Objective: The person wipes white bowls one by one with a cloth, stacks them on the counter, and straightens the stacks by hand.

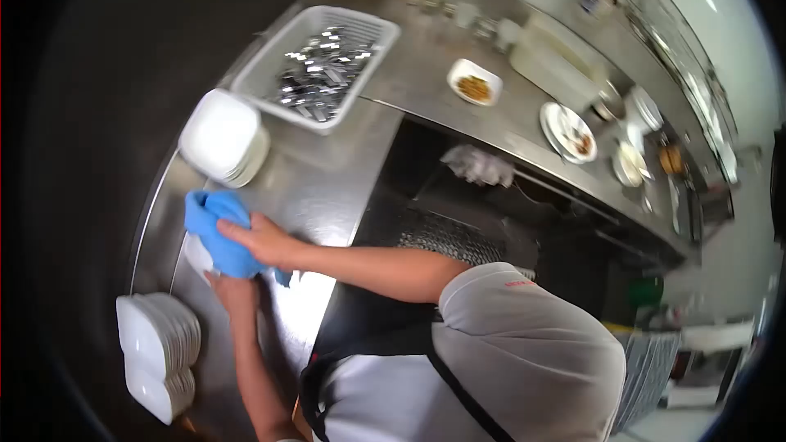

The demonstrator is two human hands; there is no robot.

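Note:
My right hand (264,241) is closed on a blue cloth (223,225), which is bunched over a white dish (197,255). Below it, my left hand (231,285) grips the edge of that dish; its fingers are partly hidden by the cloth. Most of the dish is covered, so its full shape does not show. Just beyond the cloth stands a stack of square white dishes (219,137). Nearer to my left forearm is a stack of white divided dishes (160,352).
A white basket (250,82) full of metal cutlery stands on the steel counter (323,172). Along the far counter are a dish with food (474,83), used plates (566,133), a pale plastic tub (557,61) and several glasses. A plastic bag (477,165) hangs beneath the edge.

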